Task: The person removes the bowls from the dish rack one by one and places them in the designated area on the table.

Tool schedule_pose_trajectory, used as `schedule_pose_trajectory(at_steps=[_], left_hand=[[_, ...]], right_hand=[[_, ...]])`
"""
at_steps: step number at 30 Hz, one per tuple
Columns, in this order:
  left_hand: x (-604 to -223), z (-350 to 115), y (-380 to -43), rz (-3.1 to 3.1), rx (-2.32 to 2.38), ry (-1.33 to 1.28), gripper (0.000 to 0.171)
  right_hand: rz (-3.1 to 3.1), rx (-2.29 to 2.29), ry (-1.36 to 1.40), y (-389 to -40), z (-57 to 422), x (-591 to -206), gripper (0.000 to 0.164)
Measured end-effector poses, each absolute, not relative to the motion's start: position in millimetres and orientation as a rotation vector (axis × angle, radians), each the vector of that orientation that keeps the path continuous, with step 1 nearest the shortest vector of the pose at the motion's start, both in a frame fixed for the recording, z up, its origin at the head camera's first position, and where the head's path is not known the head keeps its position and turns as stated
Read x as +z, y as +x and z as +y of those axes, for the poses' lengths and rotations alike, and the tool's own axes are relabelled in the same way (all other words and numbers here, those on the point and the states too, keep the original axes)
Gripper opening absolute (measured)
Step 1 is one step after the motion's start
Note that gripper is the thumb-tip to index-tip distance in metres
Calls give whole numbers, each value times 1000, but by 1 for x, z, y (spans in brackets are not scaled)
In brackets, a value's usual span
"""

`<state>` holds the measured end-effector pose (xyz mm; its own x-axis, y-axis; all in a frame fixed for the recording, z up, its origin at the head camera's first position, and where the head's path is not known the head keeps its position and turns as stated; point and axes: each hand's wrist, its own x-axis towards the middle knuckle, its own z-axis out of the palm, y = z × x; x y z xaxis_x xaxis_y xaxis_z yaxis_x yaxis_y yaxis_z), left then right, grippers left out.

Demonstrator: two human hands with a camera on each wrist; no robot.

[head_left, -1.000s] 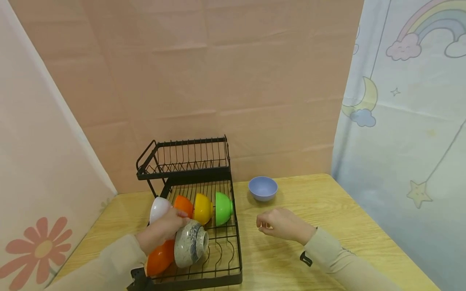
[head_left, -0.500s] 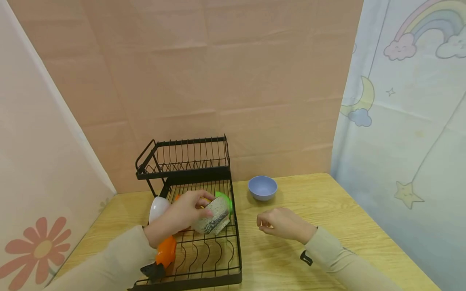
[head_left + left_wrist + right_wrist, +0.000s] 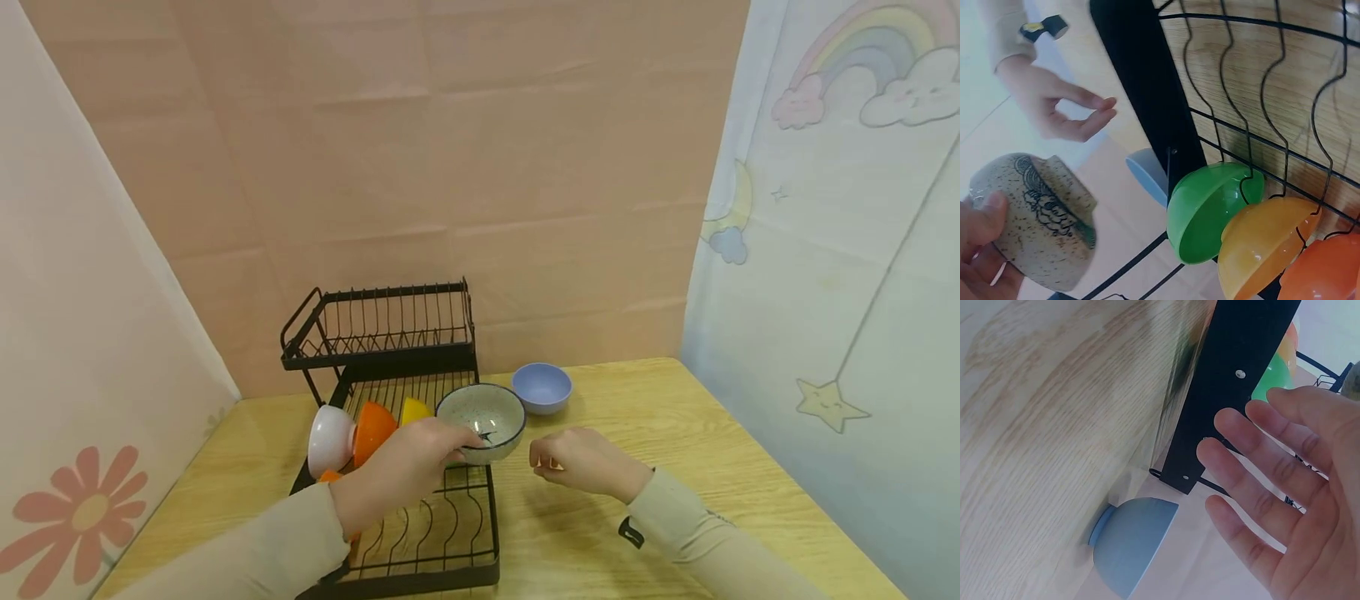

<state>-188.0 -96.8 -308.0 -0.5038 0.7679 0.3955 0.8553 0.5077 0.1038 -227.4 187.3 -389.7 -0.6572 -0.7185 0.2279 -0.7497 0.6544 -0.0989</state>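
The speckled bowl [image 3: 491, 408] is in your left hand [image 3: 405, 467], held mouth upward over the right edge of the dish rack [image 3: 450, 580]; you pinch its wall at about seven o'clock, one digit inside the rim and another against the outside, probably to steady it while leaving its foot free. Your right hand [image 3: 588, 467], near four o'clock from that bowl, holds nothing, its fingers loosely bent and spaced apart, likely kept back to give the left room. At two o'clock a blue bowl [image 3: 542, 387] stands upright on the table [image 3: 645, 408]. Towards nine o'clock, an orange bowl [image 3: 372, 429] and a white bowl [image 3: 328, 440] sit on edge in the rack, presumably so the wires stop them rolling.
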Motion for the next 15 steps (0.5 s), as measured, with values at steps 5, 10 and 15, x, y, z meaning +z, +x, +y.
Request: schedule_pose_trajectory(at_steps=[5, 10, 15], left_hand=[[-320, -94, -190, -2236, -319, -1410, 28], [-325, -91, -192, -2220, -302, -1389, 25], [-327, -90, -195, -2213, -302, -1368, 23]], right_hand=[[-2678, 268, 1222, -226, 187, -390, 8], [-2690, 252, 1201, -226, 189, -390, 7], [-2711, 241, 1179, -226, 190, -388, 8]])
